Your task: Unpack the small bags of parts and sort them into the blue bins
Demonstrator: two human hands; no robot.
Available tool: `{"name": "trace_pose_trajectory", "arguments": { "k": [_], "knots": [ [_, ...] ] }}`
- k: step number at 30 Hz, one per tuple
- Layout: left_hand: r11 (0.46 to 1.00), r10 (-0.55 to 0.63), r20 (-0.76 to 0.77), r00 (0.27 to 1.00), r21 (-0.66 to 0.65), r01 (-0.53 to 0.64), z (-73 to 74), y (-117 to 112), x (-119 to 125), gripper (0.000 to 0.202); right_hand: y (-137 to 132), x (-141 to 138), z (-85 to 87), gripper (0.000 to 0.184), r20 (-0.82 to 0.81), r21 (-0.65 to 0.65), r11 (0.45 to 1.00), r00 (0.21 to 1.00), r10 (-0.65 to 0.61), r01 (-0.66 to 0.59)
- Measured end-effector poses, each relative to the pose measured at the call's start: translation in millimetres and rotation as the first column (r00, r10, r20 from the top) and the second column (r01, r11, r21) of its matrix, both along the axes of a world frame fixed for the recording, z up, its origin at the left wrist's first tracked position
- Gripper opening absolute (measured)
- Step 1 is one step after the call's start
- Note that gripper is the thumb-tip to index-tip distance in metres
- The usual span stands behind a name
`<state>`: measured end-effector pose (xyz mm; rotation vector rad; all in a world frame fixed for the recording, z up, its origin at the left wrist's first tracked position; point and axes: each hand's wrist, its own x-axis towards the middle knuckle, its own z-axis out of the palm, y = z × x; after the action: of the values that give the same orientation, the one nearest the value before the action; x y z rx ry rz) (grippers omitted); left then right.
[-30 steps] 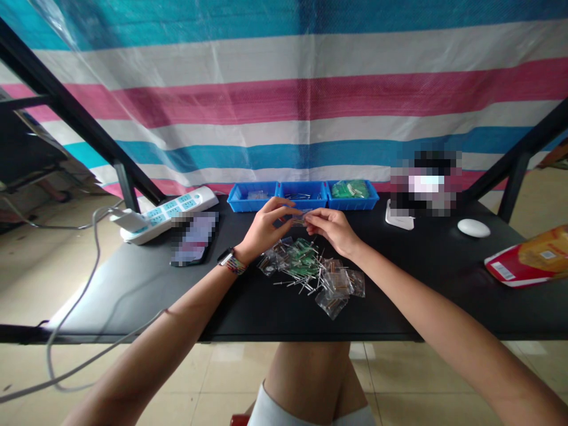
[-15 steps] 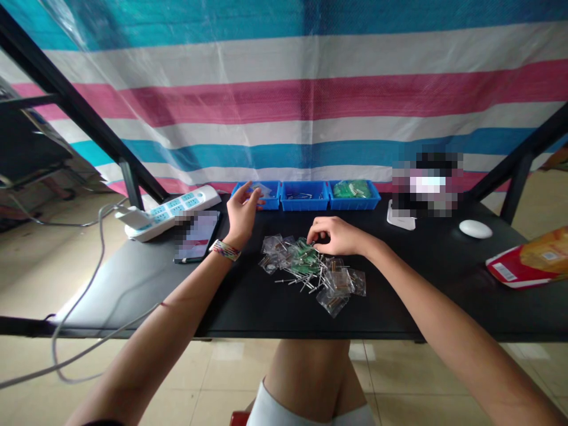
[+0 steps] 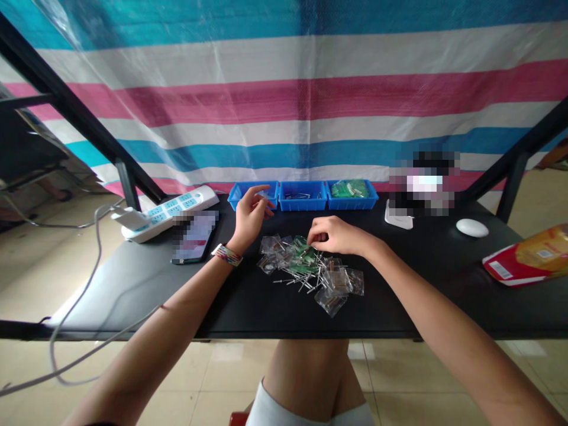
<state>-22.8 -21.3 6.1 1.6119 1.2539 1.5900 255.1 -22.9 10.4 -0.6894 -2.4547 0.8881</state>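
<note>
Over the black table, my left hand is raised with its fingers apart, just in front of the left blue bin. Nothing shows in it. My right hand has its thumb and fingers pressed together at the top edge of a mixed pile. What that pinch holds, if anything, is hidden. In the pile lie silver rivets, green pieces in clear plastic, clear bags on the left, and small bags with brass-coloured pins on the right.
Behind the pile stand a middle blue bin with metal rivets and a right blue bin with green packets. A power strip and phone lie left. At right are a white mouse and a red-yellow bag.
My left hand has moved a little right and down, away from the left bin. My right hand remains at the pile, its fingers curled closer together.
</note>
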Motion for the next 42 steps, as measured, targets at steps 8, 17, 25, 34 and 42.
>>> {"name": "trace_pose_trajectory", "arguments": {
  "k": [8, 17, 25, 34, 42],
  "knots": [
    [1.000, -0.013, 0.016, 1.000, -0.004, 0.013, 1.4, -1, 2, 0.029, -10, -1, 7.5, 0.018, 0.058, 0.097, 0.995, 0.998, -0.034, 0.029],
    [0.992, -0.120, -0.086, 0.989, 0.021, 0.122, 0.7, -8, 8, 0.025, -2, -11, 2.9, 0.011, -0.346, -0.254, 0.953, 0.904, -0.250, 0.166],
    [0.946, -0.318, -0.245, 0.916, -0.020, 0.323, 6.8, -23, 20, 0.027, 1, -22, -10.0, 0.039, -0.559, -0.606, 0.788, 0.646, -0.520, 0.109],
    [0.959, -0.255, -0.310, 0.916, 0.040, 0.281, 3.0, -20, 24, 0.017, -2, -27, -14.5, 0.043, -0.558, -0.674, 0.737, 0.620, -0.552, 0.049],
    [0.957, -0.290, -0.229, 0.929, -0.059, 0.284, -3.9, -18, 23, 0.030, -4, -28, -16.2, 0.035, -0.553, -0.563, 0.815, 0.671, -0.494, 0.135]
  ]
}}
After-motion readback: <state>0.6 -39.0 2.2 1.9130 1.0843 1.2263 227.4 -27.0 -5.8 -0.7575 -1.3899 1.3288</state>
